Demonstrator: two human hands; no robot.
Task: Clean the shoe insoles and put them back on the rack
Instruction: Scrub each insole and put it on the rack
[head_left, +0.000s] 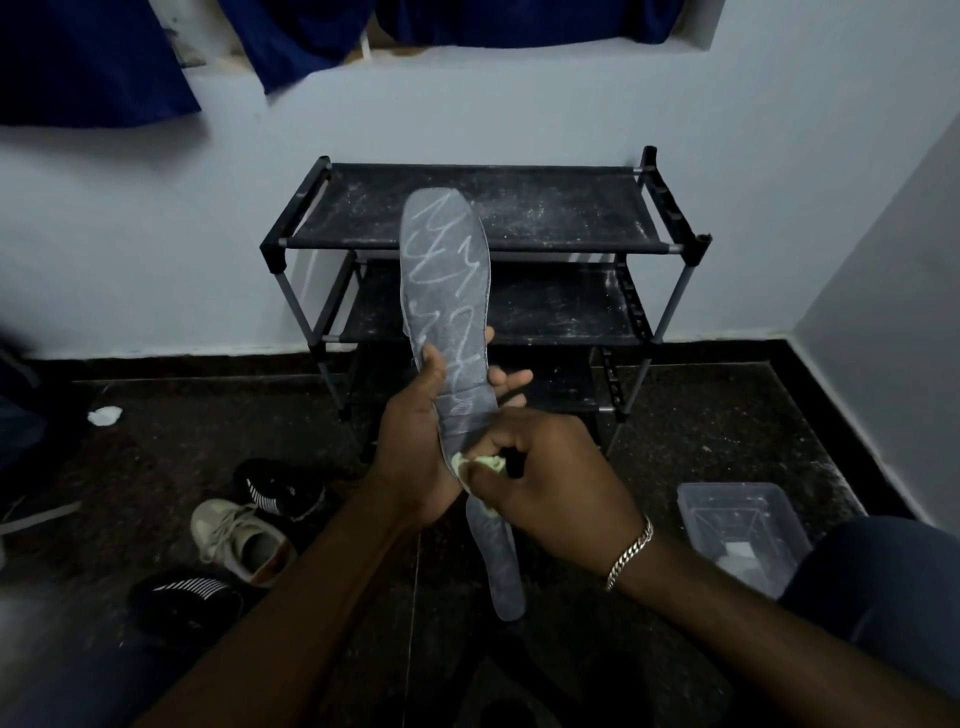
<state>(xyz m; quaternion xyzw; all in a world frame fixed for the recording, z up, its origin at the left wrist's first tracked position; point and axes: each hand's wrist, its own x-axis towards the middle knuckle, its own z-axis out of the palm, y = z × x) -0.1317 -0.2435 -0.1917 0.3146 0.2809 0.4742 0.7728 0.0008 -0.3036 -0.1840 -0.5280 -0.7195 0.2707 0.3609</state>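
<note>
A long grey insole (447, 270) with white scribbled marks stands upright in front of me. My left hand (415, 441) grips it around its middle, thumb on the front and fingers behind. My right hand (545, 467) pinches a small pale green cloth (480, 462) against the insole's lower half. The heel end of an insole (501, 561) hangs below my hands. The black shoe rack (483, 244) stands behind, against the wall, its dusty shelves bare.
A beige sneaker (239, 540) and two black shoes with white stripes (275, 488) lie on the dark floor at the left. A clear plastic tub (743, 535) sits at the right. A white scrap (106, 414) lies far left. My knees frame the bottom corners.
</note>
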